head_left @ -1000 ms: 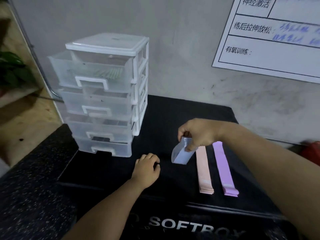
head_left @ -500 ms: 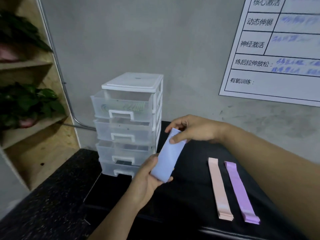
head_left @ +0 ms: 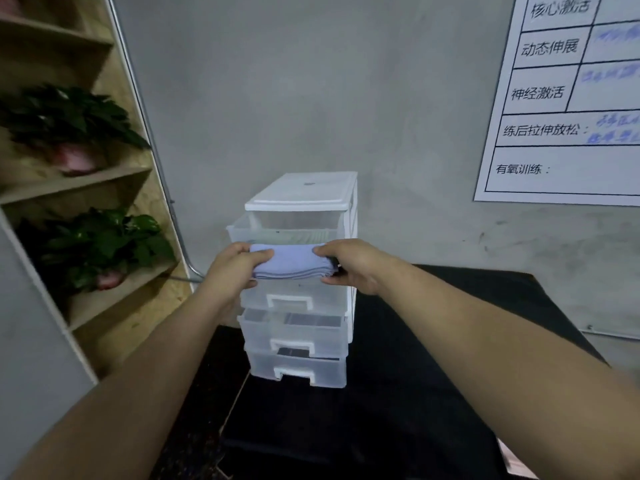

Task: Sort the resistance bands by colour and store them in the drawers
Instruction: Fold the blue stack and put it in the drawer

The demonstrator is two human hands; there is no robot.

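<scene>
A stack of pale blue resistance bands (head_left: 293,262) is held level in front of the white drawer unit (head_left: 301,192), at the height of its pulled-out top drawer (head_left: 284,230). My left hand (head_left: 232,268) grips the stack's left end and my right hand (head_left: 349,265) grips its right end. The clear top drawer shows a greenish item inside. Below it, three more clear drawers (head_left: 294,332) stand partly pulled out. The pink band's end (head_left: 516,464) peeks in at the bottom right; the purple band is out of view.
The drawer unit stands on a black padded box (head_left: 398,393) against a grey wall. A wooden shelf (head_left: 79,181) with potted green plants (head_left: 100,247) is at the left. A white wall chart (head_left: 568,109) hangs at the upper right. A dark speckled floor (head_left: 194,410) lies left of the box.
Both hands have carried the blue bands up from the box top to the front of the top drawer, turning the stack level. The view has lifted, so the pink and purple bands dropped out of sight.
</scene>
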